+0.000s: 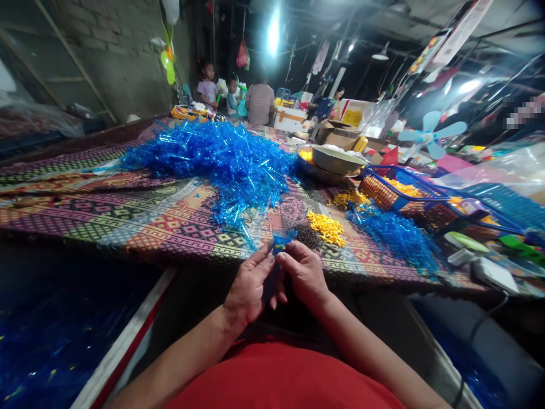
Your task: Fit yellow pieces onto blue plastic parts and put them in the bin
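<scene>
My left hand (pixel 251 283) and my right hand (pixel 304 272) meet at the table's front edge. Between their fingertips they pinch a small clear blue plastic piece (pixel 281 243) with a bit of yellow on it. Just beyond my right hand lie a pile of small dark pieces (pixel 307 236) and a pile of yellow pieces (pixel 327 228). A large heap of clear blue plastic pieces (pixel 213 150) spreads over the patterned cloth (pixel 170 218), its near tip reaching almost to my left hand.
Right of the yellow pile is a smaller blue heap (pixel 395 236). Behind stand a blue basket (pixel 383 199) of yellow pieces, stacked metal bowls (pixel 336 161) and a light blue fan (pixel 432 136). Several people sit or stand beyond the table.
</scene>
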The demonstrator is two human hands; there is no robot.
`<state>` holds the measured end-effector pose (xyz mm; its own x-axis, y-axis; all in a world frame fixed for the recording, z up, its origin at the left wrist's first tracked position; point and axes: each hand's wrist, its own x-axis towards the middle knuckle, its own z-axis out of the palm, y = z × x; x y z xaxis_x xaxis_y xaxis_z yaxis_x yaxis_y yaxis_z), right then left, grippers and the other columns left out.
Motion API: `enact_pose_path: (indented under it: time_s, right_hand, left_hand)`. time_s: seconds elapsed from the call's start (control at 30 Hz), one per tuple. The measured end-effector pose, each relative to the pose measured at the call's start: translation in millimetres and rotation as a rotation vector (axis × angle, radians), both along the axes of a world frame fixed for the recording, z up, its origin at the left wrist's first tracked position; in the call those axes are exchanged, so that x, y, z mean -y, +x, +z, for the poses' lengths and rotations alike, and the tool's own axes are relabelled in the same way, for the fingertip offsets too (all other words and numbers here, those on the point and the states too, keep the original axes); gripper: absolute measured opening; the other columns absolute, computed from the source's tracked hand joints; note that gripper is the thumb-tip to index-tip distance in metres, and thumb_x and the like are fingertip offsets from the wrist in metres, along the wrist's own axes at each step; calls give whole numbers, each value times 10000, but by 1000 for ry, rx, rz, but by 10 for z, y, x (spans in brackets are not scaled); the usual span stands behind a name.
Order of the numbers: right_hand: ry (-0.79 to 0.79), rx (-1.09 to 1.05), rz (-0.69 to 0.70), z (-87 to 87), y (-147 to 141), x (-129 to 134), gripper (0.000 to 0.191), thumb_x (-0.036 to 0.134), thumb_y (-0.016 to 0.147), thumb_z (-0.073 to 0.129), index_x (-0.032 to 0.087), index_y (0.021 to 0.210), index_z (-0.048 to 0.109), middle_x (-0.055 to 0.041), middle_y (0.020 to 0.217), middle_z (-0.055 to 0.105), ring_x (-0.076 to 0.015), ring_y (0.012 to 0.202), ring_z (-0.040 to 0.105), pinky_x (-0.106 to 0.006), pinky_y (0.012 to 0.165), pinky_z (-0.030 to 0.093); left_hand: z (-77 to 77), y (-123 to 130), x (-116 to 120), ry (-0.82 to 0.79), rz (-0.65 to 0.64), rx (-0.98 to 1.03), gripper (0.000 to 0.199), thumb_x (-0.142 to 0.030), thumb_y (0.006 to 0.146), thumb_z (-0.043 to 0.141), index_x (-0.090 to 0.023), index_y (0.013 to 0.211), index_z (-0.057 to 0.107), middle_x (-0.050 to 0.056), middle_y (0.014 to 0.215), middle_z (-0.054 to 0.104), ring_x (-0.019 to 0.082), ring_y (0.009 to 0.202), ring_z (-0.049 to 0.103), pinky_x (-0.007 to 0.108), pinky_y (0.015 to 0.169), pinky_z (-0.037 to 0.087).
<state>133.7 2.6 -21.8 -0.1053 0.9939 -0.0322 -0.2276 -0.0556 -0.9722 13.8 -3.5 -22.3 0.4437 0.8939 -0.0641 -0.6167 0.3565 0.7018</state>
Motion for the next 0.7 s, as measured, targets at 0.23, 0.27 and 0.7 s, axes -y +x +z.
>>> enact_pose_path:
  time_s: [0.23,0.27,0.7]
  right_hand:
    - [-17,-56,70,76,9,4,217,350,762,647,168,819,543,57,474,537,-79,287,455,-177,292,356]
    - [-8,-36,50,93,34,-10,217,350,759,650,164,790,542,52,475,541,-78,297,455,-176,300,358]
    - [541,714,125,83,79,28,185,308,807,555,173,686,520,6,664,514,-120,613,457,-235,570,373]
  left_hand:
    - [-73,-3,28,-44,-64,96,597,-246,817,532,-271,1357,279,-5,714,591,149,480,623,207,364,466]
    - [-84,-13,47,-34,-95,77,581,-263,821,527,-265,1352,293,-3,713,590,156,498,629,219,382,476]
    - [137,-29,-119,213,321,-297,254,-298,734,655,-132,925,638,74,906,685,203,862,639,328,819,485]
